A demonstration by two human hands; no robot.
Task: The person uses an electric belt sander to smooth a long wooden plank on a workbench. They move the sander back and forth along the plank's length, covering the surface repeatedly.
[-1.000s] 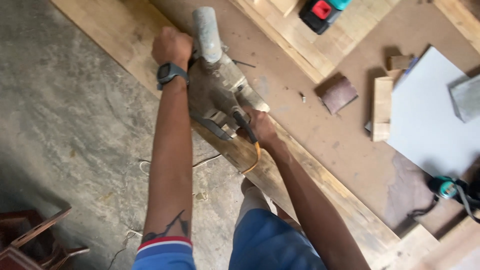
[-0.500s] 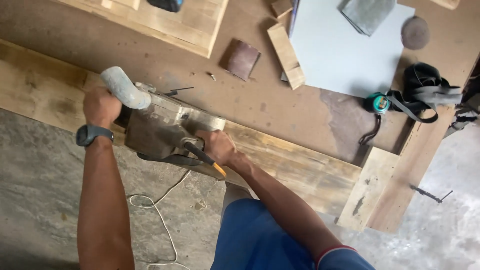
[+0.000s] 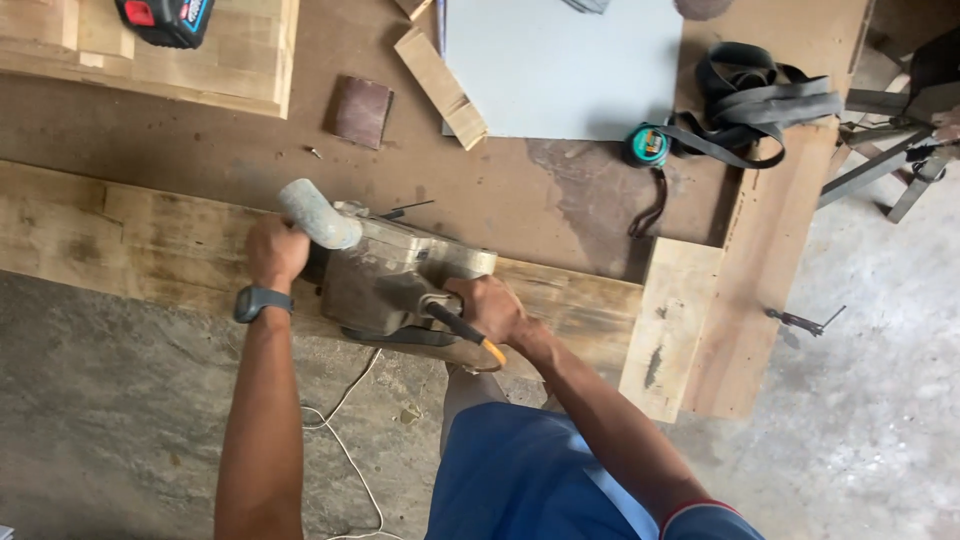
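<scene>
gripping the power planer (image 3: 400,285) with 2 closed hands, left hand (image 3: 277,252) on the front knob, right hand (image 3: 487,307) on the rear handle. we are keeping it flat on the plank (image 3: 150,245).

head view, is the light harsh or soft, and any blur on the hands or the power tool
Head view: soft, even daylight with faint shadows; the pale board is bright but shows no glare; left hand, right hand and power planer look reasonably sharp, with little motion blur.

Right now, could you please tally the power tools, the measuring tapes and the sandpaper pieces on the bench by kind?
Power tools: 2, the dusty planer under both hands and a cordless one.
Measuring tapes: 1, teal tape.
Sandpaper pieces: 1, brown sheet.
Total: 4.
</scene>
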